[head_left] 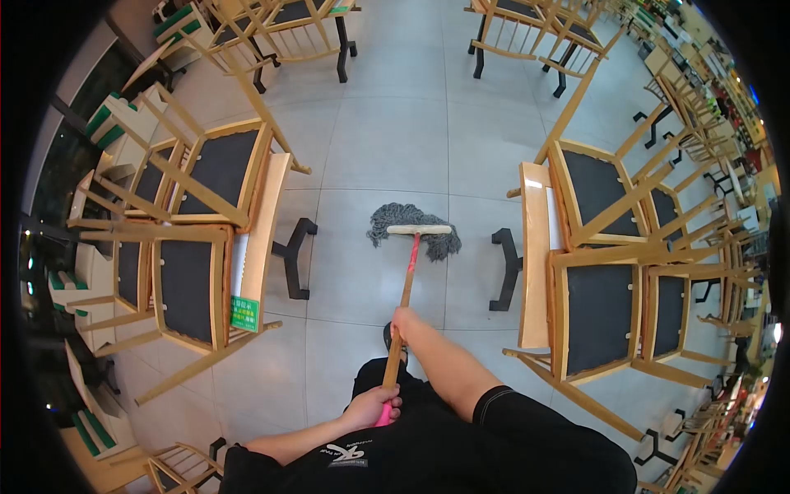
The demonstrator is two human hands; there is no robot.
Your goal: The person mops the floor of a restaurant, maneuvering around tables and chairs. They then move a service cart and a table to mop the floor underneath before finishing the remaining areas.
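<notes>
A mop with a grey string head (411, 221) lies on the tiled floor in front of me. Its wooden handle (405, 288) runs from a pale crossbar and a red lower section back toward my body. Near the pink handle end, my left hand (375, 405) is wrapped round the shaft. Further up the handle, my right hand (404, 323) grips it with the arm stretched forward. The strands fan out on both sides of the crossbar. One dark shoe (388, 333) shows partly beside the handle.
Upturned chairs (218, 173) rest on a table (267, 222) to the left, and more chairs (601, 317) on a table (536, 247) to the right. Black table feet (298, 259) jut into the aisle. A green sign (244, 313) hangs at the left table's edge.
</notes>
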